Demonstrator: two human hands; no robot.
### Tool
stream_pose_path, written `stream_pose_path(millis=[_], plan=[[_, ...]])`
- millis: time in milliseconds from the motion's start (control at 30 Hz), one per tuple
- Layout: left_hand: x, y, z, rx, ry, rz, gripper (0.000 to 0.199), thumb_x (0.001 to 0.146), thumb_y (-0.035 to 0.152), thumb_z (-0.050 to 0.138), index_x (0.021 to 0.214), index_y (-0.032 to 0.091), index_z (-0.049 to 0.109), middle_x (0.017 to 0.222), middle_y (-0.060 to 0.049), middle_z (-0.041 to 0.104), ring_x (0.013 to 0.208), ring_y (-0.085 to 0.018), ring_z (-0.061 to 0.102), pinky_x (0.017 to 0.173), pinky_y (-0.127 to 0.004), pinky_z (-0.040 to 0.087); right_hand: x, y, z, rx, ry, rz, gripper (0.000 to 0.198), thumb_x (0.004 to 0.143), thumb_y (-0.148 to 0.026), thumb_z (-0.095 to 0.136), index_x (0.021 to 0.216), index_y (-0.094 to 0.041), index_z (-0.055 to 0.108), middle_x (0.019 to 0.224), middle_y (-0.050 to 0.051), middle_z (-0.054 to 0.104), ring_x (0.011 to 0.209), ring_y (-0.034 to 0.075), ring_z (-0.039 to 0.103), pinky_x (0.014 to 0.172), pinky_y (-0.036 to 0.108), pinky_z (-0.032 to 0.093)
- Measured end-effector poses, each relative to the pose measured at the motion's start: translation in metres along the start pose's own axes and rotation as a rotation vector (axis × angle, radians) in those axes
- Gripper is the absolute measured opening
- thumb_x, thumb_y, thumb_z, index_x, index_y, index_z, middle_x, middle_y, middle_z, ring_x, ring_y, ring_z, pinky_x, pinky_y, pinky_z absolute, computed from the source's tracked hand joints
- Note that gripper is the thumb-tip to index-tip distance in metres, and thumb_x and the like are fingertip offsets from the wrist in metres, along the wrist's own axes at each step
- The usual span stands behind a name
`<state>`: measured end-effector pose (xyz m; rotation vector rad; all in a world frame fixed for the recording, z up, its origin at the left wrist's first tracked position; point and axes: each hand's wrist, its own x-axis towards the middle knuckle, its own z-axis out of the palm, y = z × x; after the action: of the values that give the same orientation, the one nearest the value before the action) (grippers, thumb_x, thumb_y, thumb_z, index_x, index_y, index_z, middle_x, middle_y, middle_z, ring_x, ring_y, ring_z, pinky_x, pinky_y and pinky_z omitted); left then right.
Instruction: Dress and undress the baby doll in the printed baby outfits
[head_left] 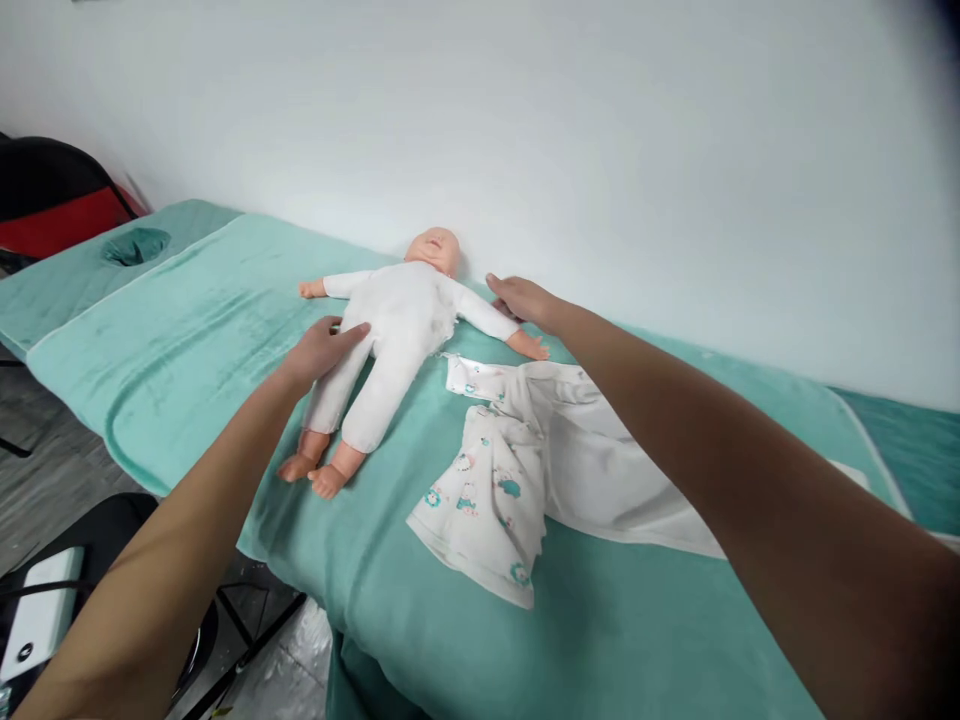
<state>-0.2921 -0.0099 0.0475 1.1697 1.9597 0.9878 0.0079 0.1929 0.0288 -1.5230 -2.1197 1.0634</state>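
A baby doll [405,310] with a white cloth body and bare plastic head, hands and feet lies on its back, arms spread and legs toward me. My left hand [326,352] is at the doll's hip, its thumb stretched over the white cloth and apart from the fingers, which are partly hidden. Behind the doll's outstretched arm on the right, my right hand [519,298] hovers close by, thumb raised and fingers loosely extended, holding nothing. A white baby garment [495,490] with a teal and pink animal print lies spread out beside the doll, partly covered from view by my right forearm.
Teal plush cloth covers the padded table [187,340], which has a face hole [135,246] at its left end. A white wall [525,130] stands behind. Below left, a black stool [112,530] carries a white device [43,610] with a cable. A black-and-red chair [60,190] is far left.
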Motion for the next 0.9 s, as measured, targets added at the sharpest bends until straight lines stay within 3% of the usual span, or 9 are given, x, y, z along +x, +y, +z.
stream_pose_path(millis=[67, 133, 267, 367, 500, 633, 767, 833, 900], plan=[[-0.021, 0.013, 0.009, 0.233, 0.302, 0.234, 0.045, 0.080, 0.045, 0.070, 0.116, 0.017, 0.066, 0.127, -0.015, 0.068, 0.121, -0.035, 0.060, 0.103, -0.049, 0.047, -0.026, 0.026, -0.019, -0.070, -0.025, 0.087, 0.064, 0.098, -0.071, 0.036, 0.097, -0.015, 0.066, 0.100, 0.018, 0.075, 0.084, 0.026, 0.071, 0.076, 0.037, 0.058], [-0.052, 0.025, 0.029, 0.334, 0.328, 0.425, 0.030, 0.087, 0.043, 0.061, 0.103, 0.019, 0.069, 0.114, -0.012, 0.071, 0.111, -0.031, 0.063, 0.098, -0.044, 0.048, -0.058, 0.049, -0.039, -0.229, -0.055, 0.109, 0.060, 0.096, -0.070, 0.041, 0.087, -0.017, 0.066, 0.093, 0.015, 0.074, 0.080, 0.025, 0.070, 0.075, 0.036, 0.055], [-0.114, 0.033, 0.089, 0.423, -0.323, 0.439, 0.042, 0.084, 0.061, 0.063, 0.086, 0.019, 0.070, 0.088, -0.009, 0.072, 0.080, -0.028, 0.066, 0.075, -0.038, 0.050, -0.126, 0.070, -0.067, -0.576, -0.110, 0.003, 0.043, 0.087, -0.062, 0.061, 0.083, -0.020, 0.070, 0.097, 0.013, 0.075, 0.089, 0.029, 0.068, 0.074, 0.036, 0.049], [-0.145, 0.037, 0.127, 0.513, -0.395, 0.494, 0.030, 0.079, 0.043, 0.073, 0.094, 0.017, 0.070, 0.098, -0.012, 0.072, 0.089, -0.031, 0.067, 0.078, -0.039, 0.051, -0.170, 0.064, -0.076, -0.647, -0.111, -0.086, 0.029, 0.086, -0.048, 0.063, 0.090, -0.021, 0.071, 0.105, 0.012, 0.075, 0.095, 0.029, 0.067, 0.075, 0.033, 0.046], [-0.179, 0.065, 0.152, 0.470, -0.300, 0.781, 0.023, 0.085, 0.026, 0.066, 0.107, 0.021, 0.068, 0.121, -0.012, 0.067, 0.115, -0.030, 0.062, 0.098, -0.042, 0.049, -0.227, 0.036, -0.082, -0.571, -0.054, -0.220, 0.030, 0.094, -0.045, 0.051, 0.105, -0.025, 0.071, 0.110, 0.006, 0.075, 0.096, 0.024, 0.065, 0.077, 0.031, 0.042], [-0.210, 0.106, 0.168, 0.544, -0.080, 1.085, 0.019, 0.088, 0.026, 0.064, 0.106, 0.021, 0.065, 0.148, -0.015, 0.050, 0.141, -0.035, 0.044, 0.113, -0.050, 0.039, -0.293, 0.002, -0.095, -0.349, -0.096, -0.488, 0.029, 0.093, -0.043, 0.051, 0.097, -0.023, 0.072, 0.095, 0.001, 0.075, 0.085, 0.020, 0.063, 0.074, 0.029, 0.040], [-0.234, 0.140, 0.179, 0.684, -0.024, 1.043, 0.014, 0.094, 0.018, 0.051, 0.105, 0.018, 0.059, 0.110, -0.014, 0.068, 0.109, -0.030, 0.065, 0.103, -0.045, 0.045, -0.359, -0.016, -0.119, -0.306, -0.039, -0.535, 0.022, 0.091, -0.037, 0.054, 0.090, -0.022, 0.071, 0.088, 0.000, 0.072, 0.080, 0.017, 0.061, 0.070, 0.028, 0.038], [-0.246, 0.154, 0.180, 0.725, 0.079, 0.956, 0.019, 0.095, 0.018, 0.046, 0.110, 0.016, 0.058, 0.106, -0.015, 0.068, 0.101, -0.032, 0.068, 0.092, -0.045, 0.048, -0.386, -0.013, -0.131, -0.280, 0.007, -0.427, 0.024, 0.087, -0.040, 0.062, 0.102, -0.024, 0.069, 0.096, 0.001, 0.073, 0.082, 0.019, 0.063, 0.070, 0.028, 0.041], [-0.259, 0.168, 0.180, 0.743, 0.159, 0.902, 0.028, 0.095, 0.019, 0.045, 0.120, 0.016, 0.055, 0.113, -0.017, 0.067, 0.098, -0.034, 0.069, 0.081, -0.043, 0.049, -0.408, -0.003, -0.139, -0.260, 0.040, -0.280, 0.046, 0.081, -0.045, 0.071, 0.122, -0.026, 0.062, 0.110, 0.004, 0.072, 0.087, 0.022, 0.066, 0.073, 0.030, 0.045]])
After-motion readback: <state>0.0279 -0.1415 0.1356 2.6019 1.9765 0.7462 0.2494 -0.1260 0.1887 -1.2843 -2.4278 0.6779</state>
